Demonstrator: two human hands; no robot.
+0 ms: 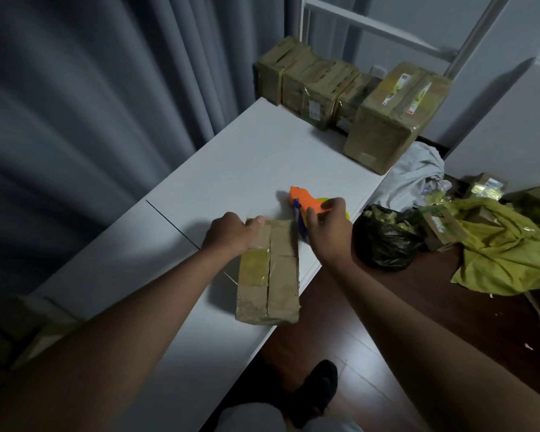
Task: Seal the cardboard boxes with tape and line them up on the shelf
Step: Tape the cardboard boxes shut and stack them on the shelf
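Grey curtains (91,120) hang along the left side of a white worktop (231,157), which runs from the near left to the far right above a dark wood floor (387,322). At the far end of the worktop, a row of taped boxes (312,85) stands side by side, with a larger taped box (393,116) at the right end. On the floor to the right lie yellow-green wrapping (505,244), a black bag (387,241) and white cloth (415,173). Near the worktop's right edge lies a box (268,272), long side pointing away, with tape over part of its top. The left hand (228,232) presses flat on the box's far left corner. The right hand (328,222) grips an orange tape dispenser (306,201), whose blade end touches the box's far right corner.
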